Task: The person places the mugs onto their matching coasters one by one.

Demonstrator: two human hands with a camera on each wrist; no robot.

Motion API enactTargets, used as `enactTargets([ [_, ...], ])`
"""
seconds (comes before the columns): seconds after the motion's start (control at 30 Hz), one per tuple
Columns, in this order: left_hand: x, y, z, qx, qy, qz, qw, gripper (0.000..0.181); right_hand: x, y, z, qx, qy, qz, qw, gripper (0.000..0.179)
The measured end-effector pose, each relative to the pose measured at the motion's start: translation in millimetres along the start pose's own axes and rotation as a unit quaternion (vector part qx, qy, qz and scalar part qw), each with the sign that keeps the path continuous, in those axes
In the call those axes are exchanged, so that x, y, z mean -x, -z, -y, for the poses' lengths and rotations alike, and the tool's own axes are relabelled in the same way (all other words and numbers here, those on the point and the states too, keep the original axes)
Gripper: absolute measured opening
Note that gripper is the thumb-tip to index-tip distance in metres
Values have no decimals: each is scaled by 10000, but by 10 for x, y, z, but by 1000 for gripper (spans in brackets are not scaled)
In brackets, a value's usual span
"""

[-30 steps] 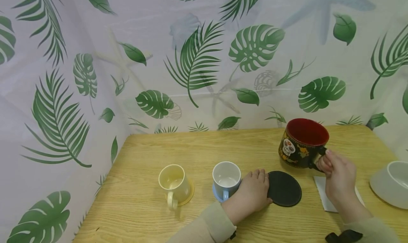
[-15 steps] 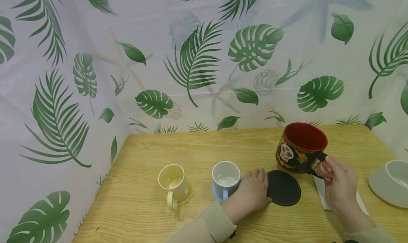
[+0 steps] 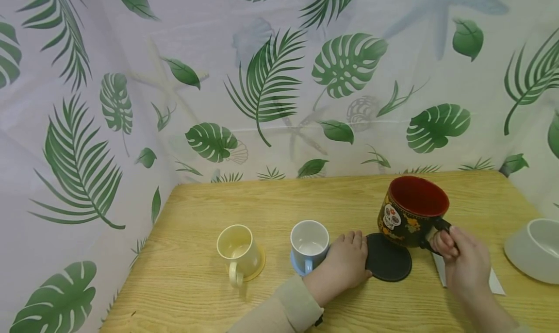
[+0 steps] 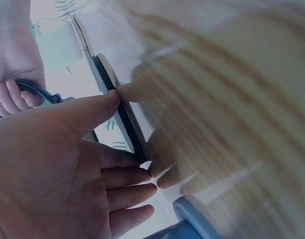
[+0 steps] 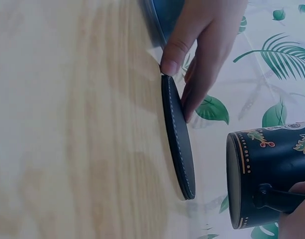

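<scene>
My right hand (image 3: 469,260) grips the black handle of a large mug (image 3: 402,224) with a red inside and a painted skull. The mug hangs tilted above the back right part of a round black coaster (image 3: 386,267); the right wrist view shows a gap between mug (image 5: 264,174) and coaster (image 5: 177,144). My left hand (image 3: 345,262) lies at the coaster's left edge. In the left wrist view, the thumb and straight fingers of the left hand (image 4: 67,159) touch the rim of the coaster (image 4: 125,119), which lies flat on the table.
Left of my left hand stands a white cup (image 3: 309,238) with a blue handle on a blue coaster (image 3: 297,265). Further left, a yellow cup (image 3: 238,250) stands on a yellow coaster (image 3: 259,267). A white sheet (image 3: 495,282) lies under my right wrist, beside a white bowl-like vessel (image 3: 530,250).
My right hand has brought the mug down and towards me, so that it now overlaps the black coaster in the head view. The left hand has stayed at the coaster's edge.
</scene>
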State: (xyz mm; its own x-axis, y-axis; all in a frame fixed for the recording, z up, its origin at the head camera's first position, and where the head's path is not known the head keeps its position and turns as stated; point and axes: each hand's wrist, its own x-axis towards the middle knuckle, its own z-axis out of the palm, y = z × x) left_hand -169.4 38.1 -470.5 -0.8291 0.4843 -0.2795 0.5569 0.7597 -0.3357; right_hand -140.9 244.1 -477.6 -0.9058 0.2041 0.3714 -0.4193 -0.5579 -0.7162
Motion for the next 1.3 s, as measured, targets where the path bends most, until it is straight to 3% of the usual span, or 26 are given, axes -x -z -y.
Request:
enactTargets([
  [0.23,-29,-16,-3,-53,-16,-36,10000,81,102,5,-51,-86,77,288,9995,50],
  [0.5,-29,-8,5,130,-11,-158,9998,81,208,7,-74,-206,-244,266,9991,49],
  [0.8,-15,-20,-1,272,51,-190,9994,80,329,-63,-107,243,-22,433,9988,46],
  [1.3,19,4,-40,141,205,25,9997,80,482,-140,-172,74,-416,-232,9988,45],
])
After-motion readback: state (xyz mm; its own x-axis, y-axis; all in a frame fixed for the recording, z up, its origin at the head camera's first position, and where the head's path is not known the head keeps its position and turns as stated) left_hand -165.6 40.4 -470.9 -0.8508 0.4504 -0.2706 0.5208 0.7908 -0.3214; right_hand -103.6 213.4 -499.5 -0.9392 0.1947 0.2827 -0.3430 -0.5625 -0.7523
